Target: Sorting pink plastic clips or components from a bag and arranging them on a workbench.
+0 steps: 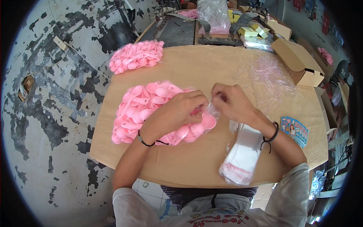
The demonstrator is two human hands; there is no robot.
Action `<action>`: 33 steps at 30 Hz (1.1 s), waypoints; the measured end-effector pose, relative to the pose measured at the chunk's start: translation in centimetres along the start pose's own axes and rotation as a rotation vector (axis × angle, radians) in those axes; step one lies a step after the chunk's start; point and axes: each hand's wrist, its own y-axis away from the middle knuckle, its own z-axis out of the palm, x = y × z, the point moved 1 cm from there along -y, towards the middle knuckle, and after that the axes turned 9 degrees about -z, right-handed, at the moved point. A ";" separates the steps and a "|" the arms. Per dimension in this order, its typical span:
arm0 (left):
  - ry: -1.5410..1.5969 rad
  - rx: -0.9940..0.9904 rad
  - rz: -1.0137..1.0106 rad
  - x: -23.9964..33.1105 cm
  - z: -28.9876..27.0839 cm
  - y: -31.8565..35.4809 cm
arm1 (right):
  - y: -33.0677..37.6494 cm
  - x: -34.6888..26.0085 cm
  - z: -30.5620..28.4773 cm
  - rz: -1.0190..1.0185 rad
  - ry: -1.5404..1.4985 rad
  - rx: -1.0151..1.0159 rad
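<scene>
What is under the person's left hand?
The left hand is over a pile of pink spoons, which shows on either side of it. Whatever lies directly beneath the hand is covered.

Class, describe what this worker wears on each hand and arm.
Left hand and right hand are ungloved. Each wrist wears a thin, dark cord bracelet with a loose end. The short sleeves are pale grey, leaving both forearms bare.
</scene>
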 end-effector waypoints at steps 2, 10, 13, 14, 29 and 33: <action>-0.005 0.015 -0.014 0.0 -0.1 0.0 | 0.2 1.1 -1.0 0.142 -0.105 0.040; -0.264 0.323 0.129 -0.4 -0.3 0.3 | -0.8 -1.8 -4.0 -0.223 0.011 -0.060; -0.276 0.286 0.186 -0.8 -0.5 0.3 | -0.4 -2.4 -2.7 -0.421 0.148 -0.159; -0.220 0.248 0.123 -0.8 -0.6 0.2 | -0.4 -2.1 -2.3 -0.323 0.106 -0.212; -0.132 0.274 0.067 0.2 -1.4 1.1 | -1.1 -2.2 -5.9 -0.080 -0.008 0.188; -0.115 0.321 0.115 0.6 -1.1 0.4 | -0.4 -1.6 -3.1 -0.377 0.101 -0.130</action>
